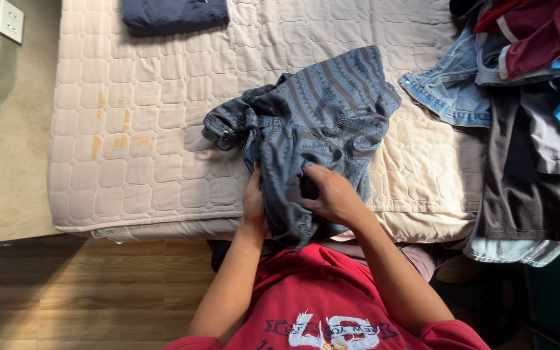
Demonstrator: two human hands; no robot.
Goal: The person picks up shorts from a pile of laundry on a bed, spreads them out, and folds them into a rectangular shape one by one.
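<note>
- Head view: a blue-grey patterned shirt (322, 123), crumpled and striped with pale geometric bands, is being held at the near edge of a quilted mattress (150, 149), its far part spread flat on the bed and its near part bunched up and hanging over the edge.
- One such shirt is being handled; one folded dark-blue garment (173, 14) is lying at the far edge of the mattress, well apart from it.
- One heap of clothes (526, 110) is lying to the right, with denim, maroon, bright blue, grey and black pieces counted in it.
- The left hand (254, 201) is being kept against the left side of the bunched cloth, palm to the fabric, its fingers hidden in the folds and clamped on the shirt.
- The right hand (333, 194) is being held knuckles-up, its fingers curled together and pinching a fold of the same shirt.
- Both forearms are being reached forward from a red top (319, 304).
</note>
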